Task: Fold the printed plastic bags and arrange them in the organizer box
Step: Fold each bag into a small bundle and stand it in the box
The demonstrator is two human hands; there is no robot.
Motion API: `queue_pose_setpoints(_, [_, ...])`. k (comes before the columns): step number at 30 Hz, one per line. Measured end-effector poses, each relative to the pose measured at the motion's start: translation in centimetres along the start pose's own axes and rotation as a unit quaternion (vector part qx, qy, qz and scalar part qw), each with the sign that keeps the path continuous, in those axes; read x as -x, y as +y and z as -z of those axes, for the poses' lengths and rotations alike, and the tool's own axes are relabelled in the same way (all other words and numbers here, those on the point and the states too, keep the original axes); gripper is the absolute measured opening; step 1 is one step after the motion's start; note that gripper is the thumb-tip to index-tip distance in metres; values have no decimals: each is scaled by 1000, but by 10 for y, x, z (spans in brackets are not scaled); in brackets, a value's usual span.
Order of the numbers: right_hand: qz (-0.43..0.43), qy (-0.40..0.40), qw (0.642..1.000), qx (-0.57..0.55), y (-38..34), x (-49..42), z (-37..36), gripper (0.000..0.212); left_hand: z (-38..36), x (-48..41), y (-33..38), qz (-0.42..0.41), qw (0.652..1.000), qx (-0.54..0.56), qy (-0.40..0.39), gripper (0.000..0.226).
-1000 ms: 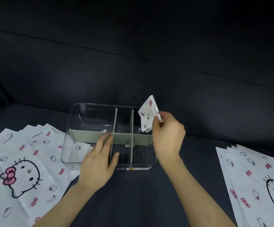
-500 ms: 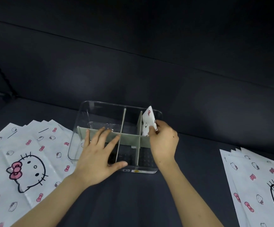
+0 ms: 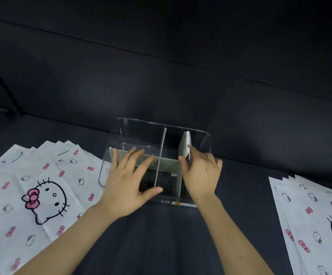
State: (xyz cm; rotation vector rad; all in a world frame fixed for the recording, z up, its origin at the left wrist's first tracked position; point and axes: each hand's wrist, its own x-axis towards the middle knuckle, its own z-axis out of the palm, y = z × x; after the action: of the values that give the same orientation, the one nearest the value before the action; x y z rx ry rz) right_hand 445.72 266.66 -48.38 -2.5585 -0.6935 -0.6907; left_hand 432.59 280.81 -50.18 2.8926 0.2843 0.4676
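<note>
Two bare forearms reach in from the near edge over the dark surface [image 3: 171,239]. The left grip [image 3: 129,185] is released: palm down, fingers straight and spread across the top of the long grey divider [image 3: 168,164] of the clear organizer box [image 3: 207,136], thumb stretched out to the right. The right grip [image 3: 200,175] is bent at the wrist over the box's right side, thumb and fingers pinching the near edge of a folded bag [image 3: 187,142]. That bag stands upright in the far right compartment. Unfolded printed bags lie fanned in one pile on the left [image 3: 42,185] and another pile on the right [image 3: 310,215], both flat on the surface.
</note>
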Motion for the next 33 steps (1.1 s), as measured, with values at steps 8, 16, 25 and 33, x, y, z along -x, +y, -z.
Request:
queue_pose_setpoints(8, [18, 15, 999, 28, -16, 18, 30, 36, 38, 60, -54, 138, 982, -33, 122, 58])
queue_pose_setpoints(16, [224, -97, 961, -131, -97, 107, 14, 39, 39, 138, -111, 262, 965, -23, -16, 83])
queue_pose_setpoints(25, [223, -207, 948, -93, -151, 128, -25, 55, 24, 152, -124, 235, 971, -18, 39, 58])
queue_pose_setpoints(33, [210, -278, 932, -95, -150, 120, -39, 77, 44, 150, -142, 226, 968, -25, 106, 39])
